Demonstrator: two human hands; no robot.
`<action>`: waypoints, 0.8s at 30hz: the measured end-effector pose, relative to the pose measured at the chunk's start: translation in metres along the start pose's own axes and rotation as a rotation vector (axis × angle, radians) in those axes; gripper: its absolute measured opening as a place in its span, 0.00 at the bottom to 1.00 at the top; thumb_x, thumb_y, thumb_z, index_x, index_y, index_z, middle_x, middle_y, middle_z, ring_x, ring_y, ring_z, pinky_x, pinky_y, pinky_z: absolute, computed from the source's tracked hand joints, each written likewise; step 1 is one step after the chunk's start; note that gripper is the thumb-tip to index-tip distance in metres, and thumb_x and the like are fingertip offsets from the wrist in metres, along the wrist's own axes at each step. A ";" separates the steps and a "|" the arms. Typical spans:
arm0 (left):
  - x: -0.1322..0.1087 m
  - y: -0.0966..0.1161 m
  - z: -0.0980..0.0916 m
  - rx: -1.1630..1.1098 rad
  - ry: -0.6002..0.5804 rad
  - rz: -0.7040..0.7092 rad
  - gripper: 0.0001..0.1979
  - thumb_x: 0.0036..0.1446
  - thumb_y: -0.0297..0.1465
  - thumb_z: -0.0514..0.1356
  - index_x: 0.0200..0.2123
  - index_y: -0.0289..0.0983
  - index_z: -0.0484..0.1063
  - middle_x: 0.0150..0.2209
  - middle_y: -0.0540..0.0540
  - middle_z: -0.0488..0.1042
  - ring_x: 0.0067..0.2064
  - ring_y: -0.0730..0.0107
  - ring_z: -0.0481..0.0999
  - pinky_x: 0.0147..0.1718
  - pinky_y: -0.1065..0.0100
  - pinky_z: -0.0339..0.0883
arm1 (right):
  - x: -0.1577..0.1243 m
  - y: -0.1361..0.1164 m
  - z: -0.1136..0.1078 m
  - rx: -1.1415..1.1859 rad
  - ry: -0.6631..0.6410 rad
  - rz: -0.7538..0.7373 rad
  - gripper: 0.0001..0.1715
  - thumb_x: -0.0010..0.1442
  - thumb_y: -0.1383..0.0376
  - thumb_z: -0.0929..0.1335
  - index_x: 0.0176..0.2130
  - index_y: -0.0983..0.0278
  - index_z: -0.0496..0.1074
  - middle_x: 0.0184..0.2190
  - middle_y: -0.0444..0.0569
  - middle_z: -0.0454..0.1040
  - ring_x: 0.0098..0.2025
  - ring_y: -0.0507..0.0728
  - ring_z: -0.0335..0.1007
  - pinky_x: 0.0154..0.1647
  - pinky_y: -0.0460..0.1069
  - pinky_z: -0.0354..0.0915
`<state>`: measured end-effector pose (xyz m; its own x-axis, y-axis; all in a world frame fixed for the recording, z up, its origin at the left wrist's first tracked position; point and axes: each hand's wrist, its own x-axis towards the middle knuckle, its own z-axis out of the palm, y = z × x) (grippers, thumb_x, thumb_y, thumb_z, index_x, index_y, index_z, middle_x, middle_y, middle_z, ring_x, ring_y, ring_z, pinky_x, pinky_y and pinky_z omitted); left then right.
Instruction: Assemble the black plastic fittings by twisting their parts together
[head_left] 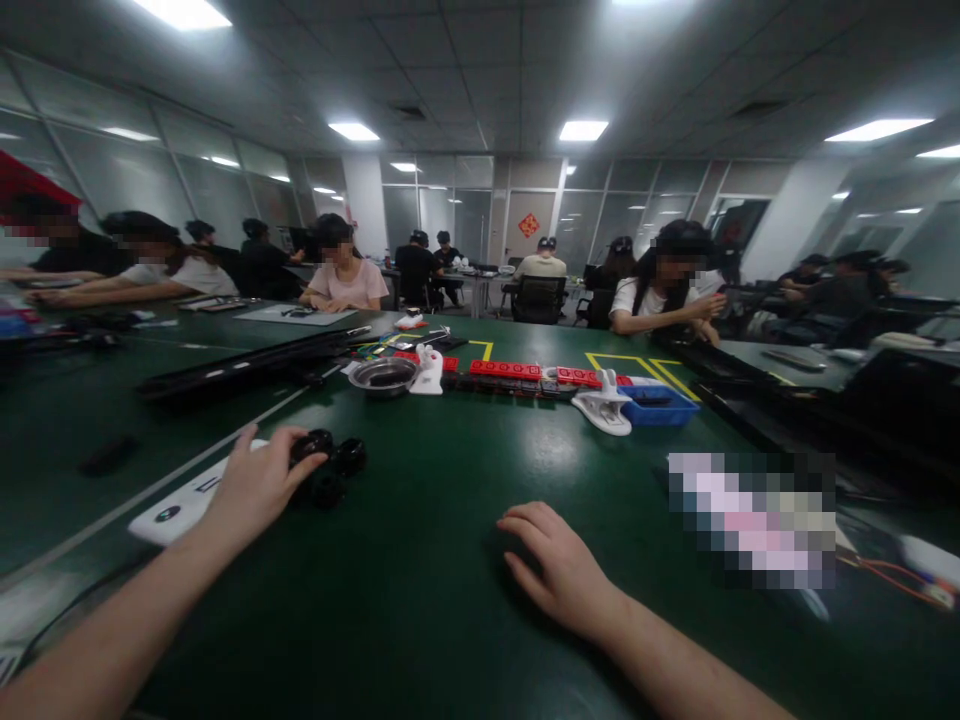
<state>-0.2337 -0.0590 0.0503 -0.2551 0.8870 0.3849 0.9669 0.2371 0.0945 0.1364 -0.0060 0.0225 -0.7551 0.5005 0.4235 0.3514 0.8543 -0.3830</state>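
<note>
My left hand [259, 480] reaches over the table at the left, its thumb and forefinger closed on a glossy black rounded piece [313, 440]. More black rounded pieces [349, 456] lie against it, just right of the fingertips; their exact kind cannot be made out. Partly under my left wrist is a white flat device [169, 515] with a round dark mark. My right hand [559, 570] lies palm down on the green table [427, 600], holding nothing, with its fingers loosely bent and the thumb apart.
Ahead stand a metal bowl [384, 377], a red-topped strip [506, 370], white clamps [604, 405] and a blue bin [660, 405]. Long black housings [240, 365] flank both sides. At right lie a blurred-out item [750, 520] and wires [892, 570]. Other people sit across the table.
</note>
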 end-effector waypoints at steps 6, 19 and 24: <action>-0.009 0.006 0.021 0.131 0.035 0.158 0.21 0.49 0.48 0.51 0.38 0.39 0.68 0.45 0.40 0.65 0.50 0.47 0.61 0.50 0.41 0.38 | 0.000 0.003 0.002 -0.028 0.028 0.030 0.16 0.53 0.71 0.62 0.44 0.64 0.64 0.41 0.53 0.67 0.43 0.58 0.61 0.44 0.54 0.62; -0.009 -0.005 0.025 -0.074 -0.108 0.026 0.24 0.51 0.49 0.48 0.42 0.39 0.68 0.40 0.41 0.71 0.44 0.51 0.67 0.39 0.55 0.58 | 0.000 0.005 0.001 -0.047 0.032 0.065 0.13 0.53 0.71 0.62 0.41 0.64 0.65 0.40 0.52 0.66 0.43 0.57 0.61 0.44 0.54 0.62; -0.010 -0.001 0.019 0.004 -0.126 0.114 0.23 0.51 0.47 0.48 0.43 0.39 0.68 0.43 0.42 0.71 0.47 0.52 0.65 0.44 0.53 0.52 | 0.000 0.005 0.001 -0.046 0.035 0.078 0.13 0.53 0.71 0.62 0.40 0.64 0.65 0.39 0.52 0.66 0.42 0.57 0.61 0.43 0.54 0.62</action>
<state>-0.2324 -0.0603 0.0294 -0.1432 0.9507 0.2750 0.9896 0.1336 0.0535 0.1380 -0.0019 0.0194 -0.7052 0.5695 0.4224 0.4342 0.8178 -0.3778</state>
